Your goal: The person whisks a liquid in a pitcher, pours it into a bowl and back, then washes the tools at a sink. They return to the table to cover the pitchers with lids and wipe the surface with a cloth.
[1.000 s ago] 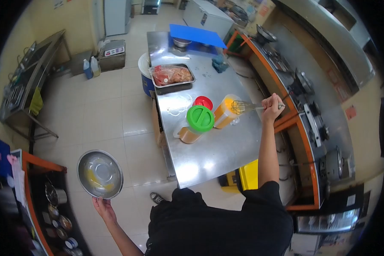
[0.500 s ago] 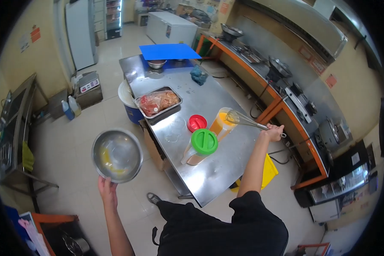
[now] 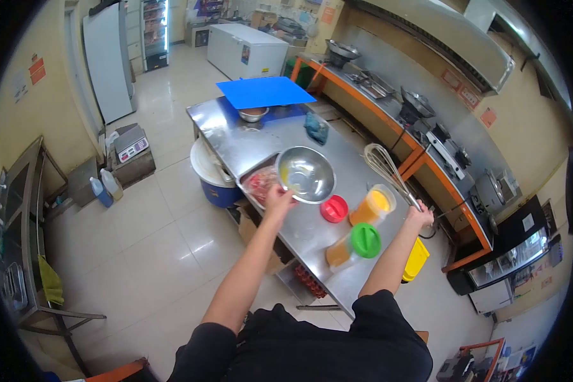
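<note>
My left hand (image 3: 277, 204) grips the near rim of a metal mixing bowl (image 3: 312, 178), tilted above the steel table (image 3: 350, 159), with yellow liquid residue inside. Fingers of my right hand (image 3: 420, 215) are wrapped round the handle of a wire whisk (image 3: 386, 164), its loops raised up and to the left. Just left of that hand stands an uncovered clear pitcher (image 3: 366, 212) of orange-yellow liquid. Nearer me is a second pitcher (image 3: 339, 253) with a green lid (image 3: 366, 240). A red lid (image 3: 333, 209) lies beside them. Partly behind the bowl is bagged meat (image 3: 258, 186) in a metal tray.
A blue board (image 3: 266, 93) covers bowls at the table's far end, near a blue plastic bag (image 3: 316, 128). A blue bucket (image 3: 218, 191) stands at the table's left side. Along the right runs a stove counter (image 3: 388, 99). A yellow bin (image 3: 416, 260) sits below the table's right edge.
My left hand has carried the bowl from beside the table rightward over it. The whisk has lifted away from the open pitcher and turned more upright. The camera view has shifted.
</note>
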Demonstrator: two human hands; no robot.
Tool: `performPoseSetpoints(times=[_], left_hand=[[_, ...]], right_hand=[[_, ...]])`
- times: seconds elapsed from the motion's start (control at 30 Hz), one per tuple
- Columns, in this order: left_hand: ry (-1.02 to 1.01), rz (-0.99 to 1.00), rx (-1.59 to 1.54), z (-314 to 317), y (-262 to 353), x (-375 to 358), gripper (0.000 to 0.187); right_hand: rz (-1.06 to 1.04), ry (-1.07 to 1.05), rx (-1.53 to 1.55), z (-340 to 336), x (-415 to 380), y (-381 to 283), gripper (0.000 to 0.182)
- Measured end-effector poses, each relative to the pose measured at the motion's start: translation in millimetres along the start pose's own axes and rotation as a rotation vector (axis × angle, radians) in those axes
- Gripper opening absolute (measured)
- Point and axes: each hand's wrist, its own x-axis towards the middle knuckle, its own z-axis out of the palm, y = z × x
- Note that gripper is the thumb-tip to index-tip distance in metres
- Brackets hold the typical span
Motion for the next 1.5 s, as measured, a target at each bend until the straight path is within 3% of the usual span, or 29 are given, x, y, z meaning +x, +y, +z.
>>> performPoseSetpoints(times=[0.13,0.17,0.23,0.3,0.4,0.47,0.5,0.63,0.77,0.87,1.0,1.23,1.3,1.37,1.4,1.43,1.5], left_hand=[[0.012,-0.009,-0.103,-46.5,30.8,15.3,0.015],[0.023,0.004,-0.134,-71.8,44.8,14.1,0.014],[0.115,0.042,-0.136,-132.9,81.6,8.6,0.017],[0.200,0.084,-0.370,-211.7,116.6,7.8,0.023],[0.419,0.186,-0.388,-367.0,159.4,-7.0,0.025],[0.527,0.263,-0.414,-463.9,211.9,-31.0,0.025],[0.585,0.297,-0.410,-505.9,234.4,-47.4,0.025],[0.956,0.404,-0.528,-674.8,293.7,-91.0,0.026],[1.121,0.465,-0.712,-799.3,336.2,-130.4,0.028],[1.217,0.495,-0.736,-882.9,399.2,-136.0,0.026],[1.347,0.565,-0.721,-997.3,454.2,-121.2,0.024],[1.472,0.622,-0.518,-1207.7,645.6,-118.4,0.026],[1.399,0.677,-0.593,-1236.4,707.4,-132.3,0.027],[1.385,0.841,-0.620,-1303.9,737.6,-136.2,0.035],[1.314,0.816,-0.577,-1356.1,742.8,-142.6,0.034],[1.245,0.768,-0.538,-1401.8,741.4,-152.2,0.033],[1.327,0.767,-0.565,-1445.7,764.8,-160.9,0.032]], right_hand=[[0.205,-0.326,-0.049,32.6,-131.3,105.7,0.040],[0.139,-0.376,-0.160,48.7,-218.1,142.7,0.042],[0.267,-0.698,-0.265,30.9,-329.0,204.3,0.038],[0.294,-1.018,-0.427,-0.6,-436.5,258.8,0.033],[0.264,-1.510,-0.899,-63.5,-584.7,321.7,0.022],[0.154,-1.772,-0.956,-90.4,-688.8,358.4,0.009],[0.231,-1.826,-0.981,-104.0,-737.5,376.1,0.005],[0.664,-1.991,-0.986,-139.2,-917.7,449.5,0.022],[0.865,-2.239,-0.895,-161.2,-1055.4,505.9,0.029],[0.916,-2.345,-0.882,-171.7,-1138.0,568.1,0.034],[0.835,-2.448,-0.634,-185.2,-1247.9,664.6,0.042],[1.187,-2.495,-0.507,-167.6,-1465.1,798.0,0.060],[1.330,-2.457,-0.551,-160.2,-1519.8,824.9,0.072],[1.443,-2.444,-0.632,-149.6,-1551.0,851.5,0.078],[1.505,-2.413,-0.684,-149.6,-1564.9,860.3,0.082],[1.468,-2.399,-0.716,-154.8,-1569.2,868.3,0.082],[1.372,-2.401,-0.808,-159.7,-1555.5,895.2,0.082]])
